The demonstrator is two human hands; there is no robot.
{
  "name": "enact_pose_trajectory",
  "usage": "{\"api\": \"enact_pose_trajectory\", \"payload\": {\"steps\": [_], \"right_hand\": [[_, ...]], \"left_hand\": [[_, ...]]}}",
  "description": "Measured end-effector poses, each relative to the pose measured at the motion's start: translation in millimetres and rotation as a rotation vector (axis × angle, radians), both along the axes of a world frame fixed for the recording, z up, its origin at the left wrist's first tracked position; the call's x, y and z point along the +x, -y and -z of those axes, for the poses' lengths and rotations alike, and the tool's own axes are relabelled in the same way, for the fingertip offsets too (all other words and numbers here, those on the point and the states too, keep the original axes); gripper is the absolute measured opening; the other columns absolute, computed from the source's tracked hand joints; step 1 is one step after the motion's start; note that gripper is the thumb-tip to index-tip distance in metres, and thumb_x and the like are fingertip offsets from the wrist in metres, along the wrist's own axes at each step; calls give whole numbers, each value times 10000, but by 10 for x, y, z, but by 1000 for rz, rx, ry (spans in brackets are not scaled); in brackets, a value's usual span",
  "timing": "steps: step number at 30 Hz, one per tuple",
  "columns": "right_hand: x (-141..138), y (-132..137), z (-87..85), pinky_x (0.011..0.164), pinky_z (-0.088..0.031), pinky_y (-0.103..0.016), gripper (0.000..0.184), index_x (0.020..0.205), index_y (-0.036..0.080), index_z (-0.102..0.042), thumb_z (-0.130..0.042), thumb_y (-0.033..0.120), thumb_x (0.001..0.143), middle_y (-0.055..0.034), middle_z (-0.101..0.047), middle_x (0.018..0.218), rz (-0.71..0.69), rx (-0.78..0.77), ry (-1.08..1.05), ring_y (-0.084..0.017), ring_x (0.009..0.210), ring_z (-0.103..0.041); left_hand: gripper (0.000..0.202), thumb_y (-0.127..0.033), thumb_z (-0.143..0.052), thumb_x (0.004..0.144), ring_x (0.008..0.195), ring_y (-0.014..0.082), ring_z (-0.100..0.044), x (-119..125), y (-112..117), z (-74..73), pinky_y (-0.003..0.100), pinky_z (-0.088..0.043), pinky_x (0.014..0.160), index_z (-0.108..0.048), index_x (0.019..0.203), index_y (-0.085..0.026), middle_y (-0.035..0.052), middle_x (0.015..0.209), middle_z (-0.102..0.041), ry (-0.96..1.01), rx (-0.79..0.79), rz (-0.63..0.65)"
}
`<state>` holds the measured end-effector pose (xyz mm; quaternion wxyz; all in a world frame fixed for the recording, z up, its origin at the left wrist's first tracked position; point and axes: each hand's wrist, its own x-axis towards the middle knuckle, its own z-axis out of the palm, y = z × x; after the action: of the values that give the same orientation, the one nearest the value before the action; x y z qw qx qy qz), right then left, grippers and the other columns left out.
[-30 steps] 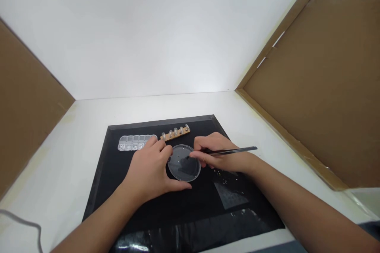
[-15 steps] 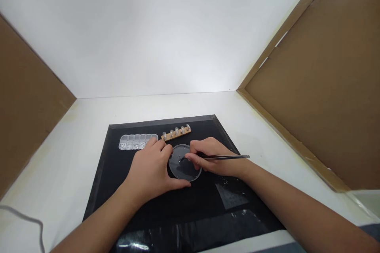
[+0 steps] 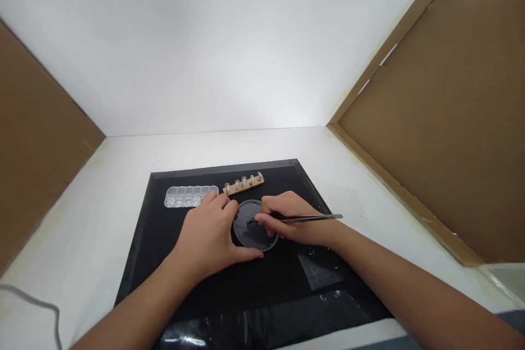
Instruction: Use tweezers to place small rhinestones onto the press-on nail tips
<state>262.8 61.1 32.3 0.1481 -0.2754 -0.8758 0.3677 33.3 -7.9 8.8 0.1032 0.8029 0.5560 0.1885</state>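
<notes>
far left edge: brown cardboard wall (image 3: 36,153), grey cable (image 3: 36,303) curling on the white table (image 3: 102,219) at lower left.

black mat (image 3: 172,273) fills the lower centre of the frame. upper left of the mat: clear compartment box (image 3: 186,197), a row of small cells with tiny shiny bits inside, lying flat. just right of it, a wooden strip (image 3: 244,184) with a row of small clear studs standing on it, tilted slightly up to the right.

left hand (image 3: 209,238): forearm enters from the lower left, palm down on the mat. fingers curled around the left rim of the clear round dish (image 3: 254,235), thumb along the lower edge, index tip at the upper left rim. it grips the dish at the rim, bracing it flat on the mat.

dish sits at mat centre, between the two hands. a few dark specks inside, too small to identify.

right hand (image 3: 291,221): forearm enters from the lower right, wrist resting on the mat. thumb and fingers pinched on metal tweezers (image 3: 311,218). handle end points right, nearly level; tip end reaches into the dish at the upper middle. can't tell whether the tips hold anything.

right of the hand, low on the mat: a clear plastic sheet (image 3: 318,270) with faint glare and small shiny specks near it.

far right: large cardboard panel (image 3: 443,120), slanted.
</notes>
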Motion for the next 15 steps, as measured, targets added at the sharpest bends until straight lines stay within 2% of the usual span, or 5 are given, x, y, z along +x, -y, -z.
{"api": "enact_pose_trajectory", "payload": {"steps": [6, 10, 15], "right_hand": [[49, -35, -8, 552, -392, -233, 393, 766, 203, -559, -545, 417, 1095, 22, -664, 628, -48, 69, -39, -123, 532, -591], [88, -61, -10, 569, -357, -241, 396, 758, 200, -558, -532, 390, 1105, 28, -607, 638, -71, 214, -45, -118, 557, -541], [97, -69, 35, 555, -257, -284, 404, 747, 218, -471, -516, 374, 1117, 55, -443, 612, -132, 437, -12, -124, 550, -374]], "left_hand": [[643, -734, -896, 655, 1034, 319, -628, -4, -1, 5, 403, -527, 717, -652, 965, -226, 58, 996, -715, 4, 9, 0], [651, -743, -888, 661, 1045, 319, -621, 1, -4, -2, 411, -531, 728, -656, 973, -221, 61, 1002, -711, -2, 5, 5], [642, -737, -886, 669, 1038, 318, -621, 3, 0, -2, 416, -529, 730, -659, 972, -218, 56, 994, -710, -3, -1, 1]]}}
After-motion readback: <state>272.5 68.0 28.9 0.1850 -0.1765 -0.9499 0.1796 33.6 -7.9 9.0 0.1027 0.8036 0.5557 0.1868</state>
